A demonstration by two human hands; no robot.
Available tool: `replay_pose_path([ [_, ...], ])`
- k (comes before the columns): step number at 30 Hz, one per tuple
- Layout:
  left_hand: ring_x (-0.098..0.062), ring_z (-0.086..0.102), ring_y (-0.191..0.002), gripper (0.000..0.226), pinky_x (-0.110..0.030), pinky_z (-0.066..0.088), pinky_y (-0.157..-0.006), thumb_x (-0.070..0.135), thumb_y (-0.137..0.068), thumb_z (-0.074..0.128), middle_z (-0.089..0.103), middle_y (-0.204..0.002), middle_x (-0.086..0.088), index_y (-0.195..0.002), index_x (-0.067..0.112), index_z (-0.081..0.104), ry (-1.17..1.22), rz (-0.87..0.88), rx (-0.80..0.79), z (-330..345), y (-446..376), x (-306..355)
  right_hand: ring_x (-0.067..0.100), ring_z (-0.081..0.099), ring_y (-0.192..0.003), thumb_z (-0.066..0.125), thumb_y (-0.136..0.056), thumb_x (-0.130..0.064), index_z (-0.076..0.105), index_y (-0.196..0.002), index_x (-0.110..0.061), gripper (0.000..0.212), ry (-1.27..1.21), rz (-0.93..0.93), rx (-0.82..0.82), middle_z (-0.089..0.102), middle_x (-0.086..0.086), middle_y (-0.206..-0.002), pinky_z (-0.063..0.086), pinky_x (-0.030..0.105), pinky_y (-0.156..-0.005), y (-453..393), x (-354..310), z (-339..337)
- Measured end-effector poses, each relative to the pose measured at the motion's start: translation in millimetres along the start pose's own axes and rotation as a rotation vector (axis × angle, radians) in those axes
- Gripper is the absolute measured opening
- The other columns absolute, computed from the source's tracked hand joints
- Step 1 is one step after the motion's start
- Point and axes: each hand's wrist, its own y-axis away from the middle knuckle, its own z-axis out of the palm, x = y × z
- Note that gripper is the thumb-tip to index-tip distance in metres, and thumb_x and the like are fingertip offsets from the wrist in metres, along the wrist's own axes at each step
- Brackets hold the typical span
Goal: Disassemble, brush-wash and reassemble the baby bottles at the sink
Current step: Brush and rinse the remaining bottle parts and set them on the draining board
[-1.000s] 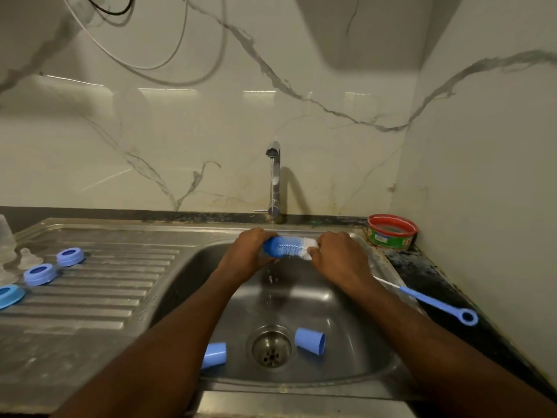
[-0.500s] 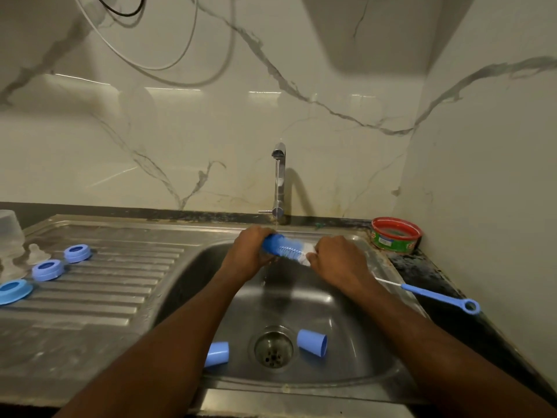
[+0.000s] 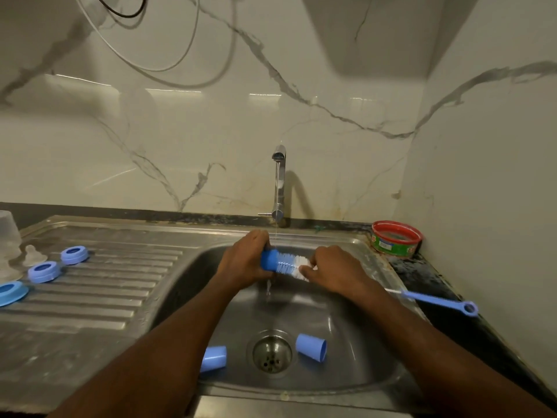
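Note:
Over the sink basin [image 3: 346,312], my left hand [image 3: 244,260] grips a small blue bottle cap [image 3: 269,260] lying on its side. A bottle brush [image 3: 289,263] with blue and white bristles pokes into the cap's mouth. My right hand [image 3: 334,273] grips the brush at the white end of the bristles, and the blue handle [image 3: 437,300] sticks out to the right behind my wrist. A thin stream of water runs from the tap [image 3: 279,182] onto the cap and brush.
Two more blue caps [image 3: 213,358] [image 3: 311,347] lie either side of the drain. On the left drainboard sit three blue collar rings [image 3: 43,271], a clear teat [image 3: 31,254] and a clear bottle [image 3: 9,233]. A red-rimmed green tub [image 3: 396,238] stands at the back right corner.
Both hands stay under the tap with the cap and brush. The brush has shifted only slightly in the cap, and the view has drifted a little.

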Motion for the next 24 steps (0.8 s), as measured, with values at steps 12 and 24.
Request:
replay_pose_path([
  [12,-0.003,0.059,-0.087,0.056,-0.024,0.054,-0.081,0.051,-0.073,0.086,0.068,-0.106,0.006,-0.116,0.025,0.061,0.161,-0.007,-0.082,-2,-7,4,0.022,0.066,-0.091,0.048,-0.097,-0.064,0.066,-0.117,-0.029,0.044,0.273,-0.089,0.222,0.069,0.001,-0.106,0.051,0.035,-0.073,1,-4,-9],
  [24,-0.005,0.049,-0.095,0.069,-0.021,0.045,-0.079,0.031,-0.06,0.096,0.049,-0.112,0.008,-0.11,0.025,0.049,0.228,0.032,0.02,1,-13,-2,0.02,0.059,-0.085,0.044,-0.098,-0.063,0.065,-0.122,-0.024,0.05,0.22,-0.044,0.168,0.068,0.004,-0.109,0.043,0.033,-0.069,8,-13,-7],
])
